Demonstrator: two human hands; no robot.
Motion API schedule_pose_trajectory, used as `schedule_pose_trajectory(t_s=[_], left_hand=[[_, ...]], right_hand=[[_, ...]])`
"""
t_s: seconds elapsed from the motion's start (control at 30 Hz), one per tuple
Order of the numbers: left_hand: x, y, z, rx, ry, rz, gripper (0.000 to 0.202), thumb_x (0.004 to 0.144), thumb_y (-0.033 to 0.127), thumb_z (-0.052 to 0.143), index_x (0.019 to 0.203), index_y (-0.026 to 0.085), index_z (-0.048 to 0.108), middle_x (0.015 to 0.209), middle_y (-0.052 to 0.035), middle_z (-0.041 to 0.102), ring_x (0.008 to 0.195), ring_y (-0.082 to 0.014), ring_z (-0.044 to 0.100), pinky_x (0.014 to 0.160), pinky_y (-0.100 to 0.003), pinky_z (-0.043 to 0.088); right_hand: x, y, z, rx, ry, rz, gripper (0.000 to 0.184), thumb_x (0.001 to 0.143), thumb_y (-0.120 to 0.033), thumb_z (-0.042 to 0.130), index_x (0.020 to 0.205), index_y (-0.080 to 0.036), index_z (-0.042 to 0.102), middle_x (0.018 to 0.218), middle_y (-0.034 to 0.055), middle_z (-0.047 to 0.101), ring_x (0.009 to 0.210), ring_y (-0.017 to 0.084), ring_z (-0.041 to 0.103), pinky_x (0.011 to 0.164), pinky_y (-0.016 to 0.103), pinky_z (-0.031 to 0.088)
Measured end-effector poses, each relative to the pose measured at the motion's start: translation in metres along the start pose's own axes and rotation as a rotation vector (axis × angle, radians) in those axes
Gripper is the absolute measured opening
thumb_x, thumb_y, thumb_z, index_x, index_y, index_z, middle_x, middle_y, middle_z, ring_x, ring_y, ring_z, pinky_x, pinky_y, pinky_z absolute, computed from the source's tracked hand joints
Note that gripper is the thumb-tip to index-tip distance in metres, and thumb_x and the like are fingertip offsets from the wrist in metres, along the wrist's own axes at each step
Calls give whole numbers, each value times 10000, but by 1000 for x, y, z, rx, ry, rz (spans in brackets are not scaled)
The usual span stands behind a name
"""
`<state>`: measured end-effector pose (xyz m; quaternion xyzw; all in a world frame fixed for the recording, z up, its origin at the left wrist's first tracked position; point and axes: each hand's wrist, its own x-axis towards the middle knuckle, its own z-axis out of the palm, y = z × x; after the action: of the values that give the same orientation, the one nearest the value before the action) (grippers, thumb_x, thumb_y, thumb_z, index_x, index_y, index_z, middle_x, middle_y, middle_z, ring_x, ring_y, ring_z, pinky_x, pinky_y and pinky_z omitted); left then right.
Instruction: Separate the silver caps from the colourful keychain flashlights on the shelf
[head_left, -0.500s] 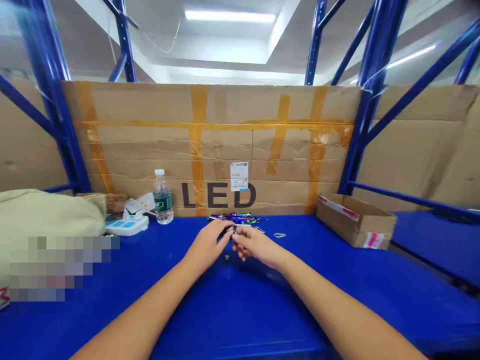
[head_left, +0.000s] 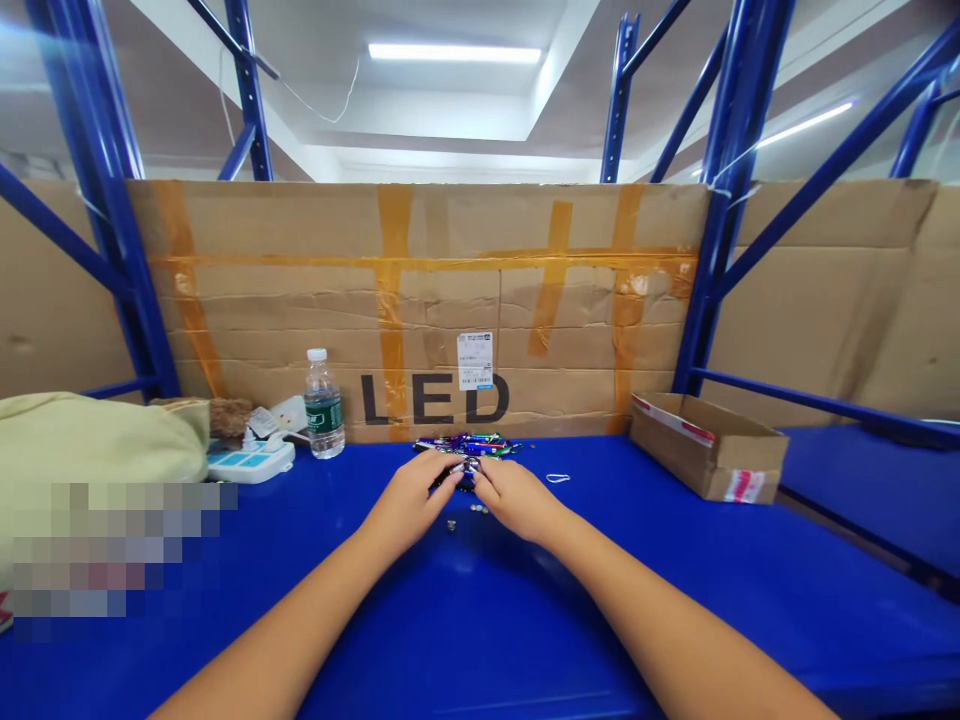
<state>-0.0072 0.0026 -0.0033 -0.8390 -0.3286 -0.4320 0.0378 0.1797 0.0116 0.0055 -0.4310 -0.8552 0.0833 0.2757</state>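
My left hand (head_left: 412, 497) and my right hand (head_left: 520, 495) meet over the middle of the blue tabletop. Between their fingertips is a small black and silver object (head_left: 471, 465), too small and too covered to name. Both hands are closed on it, thumbs towards each other. Several small silvery round pieces (head_left: 478, 509) lie just below the fingers. Nearer to me sits one more small metallic piece (head_left: 451, 525). Right behind my hands is a pile of thin, shiny, multicoloured pieces (head_left: 484, 443). A white loop (head_left: 557, 478) lies to the right of my right hand.
A water bottle (head_left: 324, 410) stands at the back left, beside a white power strip (head_left: 251, 463). Pale green fabric (head_left: 97, 440) covers the left side. An open cardboard box (head_left: 709, 450) is at the right. A tall cardboard panel (head_left: 300, 300) and blue rack posts (head_left: 712, 220) border the back.
My right hand has turned and its fingers have drawn in to the object opposite the left. The small silvery round pieces now show below my hands. The view has tilted slightly.
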Motion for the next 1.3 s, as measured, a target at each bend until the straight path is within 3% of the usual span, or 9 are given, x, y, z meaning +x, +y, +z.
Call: schedule_pose_trajectory(t_s=[0.1,0.37,0.53,0.6,0.7,0.87,0.97,1.1,1.3], left_hand=[[0,0,1,2,11,-10,204,922,234,517,1057,193,663,996,-56,707,916,-179,663,843,-306,532],[3,6,2,43,-7,10,147,866,175,597,986,175,681,909,-48,717,827,-176,674,758,-280,538],[0,14,2,84,-97,130,145,886,189,569,980,166,678,879,-53,710,811,-174,671,742,-275,543],[-1,17,1,104,-125,157,160,897,205,557,995,159,674,882,-57,707,811,-177,671,741,-277,546],[-1,17,-4,104,-92,96,201,919,251,536,1043,160,666,947,-66,710,867,-181,676,796,-289,541],[-1,5,-12,88,-174,13,228,927,313,516,1046,197,672,987,-46,714,894,-183,680,812,-299,536],[-2,2,-12,77,-231,16,239,926,328,513,1064,212,670,982,-40,716,887,-178,677,805,-292,532],[-2,2,-11,73,-228,28,240,924,335,512,1060,220,674,958,-35,721,857,-173,678,786,-282,533],[-2,3,-11,61,-203,42,217,918,316,528,1049,224,674,944,-29,721,846,-170,679,770,-270,531]], right_hand=[[4,0,5,56,39,-1,181,908,-219,368,802,-178,510,862,91,641,757,179,542,680,289,357],[5,-3,20,656,27,152,376,936,-187,270,574,-216,372,449,-38,411,435,105,383,519,246,348],[10,3,10,846,67,248,416,965,-275,171,570,-239,297,384,-60,309,355,106,283,445,254,311],[11,15,-5,730,161,316,387,965,-286,162,599,-239,279,413,-60,311,376,108,299,457,253,315],[6,42,-35,294,209,328,326,940,-302,354,629,-207,375,533,-33,438,513,105,413,546,239,347],[-15,78,-75,64,-486,730,257,892,-320,462,681,-178,494,551,-32,457,435,85,381,472,240,330],[-21,88,-78,111,-619,786,289,883,-361,494,667,-169,509,507,-53,404,403,65,342,438,214,297],[-20,97,-71,88,-557,814,364,856,-440,552,626,-159,528,481,-45,419,384,65,356,415,217,314],[-13,102,-66,-36,-266,763,345,847,-410,594,622,-155,535,542,22,551,433,96,488,457,247,425]])
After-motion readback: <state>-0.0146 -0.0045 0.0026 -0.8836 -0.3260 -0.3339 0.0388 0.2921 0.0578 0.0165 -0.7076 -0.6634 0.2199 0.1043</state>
